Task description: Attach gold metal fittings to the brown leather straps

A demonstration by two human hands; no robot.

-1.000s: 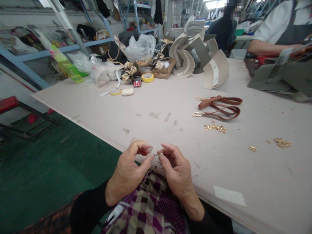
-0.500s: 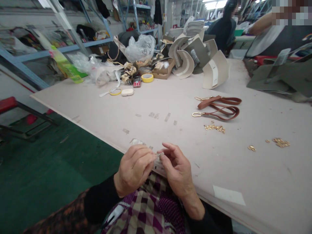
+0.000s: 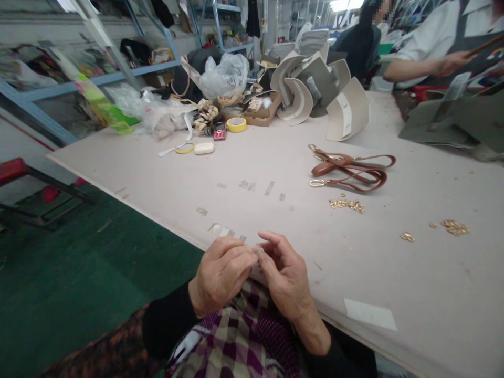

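Over the table's near edge, my left hand [image 3: 224, 273] and my right hand [image 3: 289, 283] meet at the fingertips. Both are closed in a pinch around something too small and hidden to make out; the right hand's upper fingers curve loosely above its thumb. Further off to the right lie brown leather straps [image 3: 346, 170] with gold-coloured clips at their ends. Just nearer than the straps is a scatter of small gold metal pieces [image 3: 347, 205]. A second little pile of gold rings [image 3: 454, 227] lies farther right, with a few loose gold rings [image 3: 407, 237] beside it.
The pale table [image 3: 165, 184] carries yellow tape [image 3: 237, 125], a red phone [image 3: 219, 131], a white oval case [image 3: 204, 148] and a cardboard box [image 3: 260, 116]. Curved grey boards [image 3: 348, 110] stand at the back. Across the table at right, a person's hand [image 3: 452, 64] holds a brown strip.
My fingertips have come closer together, covering the small thing between them. The strap pile has gained another clip end and spread. The person at the right has straightened back from the table.
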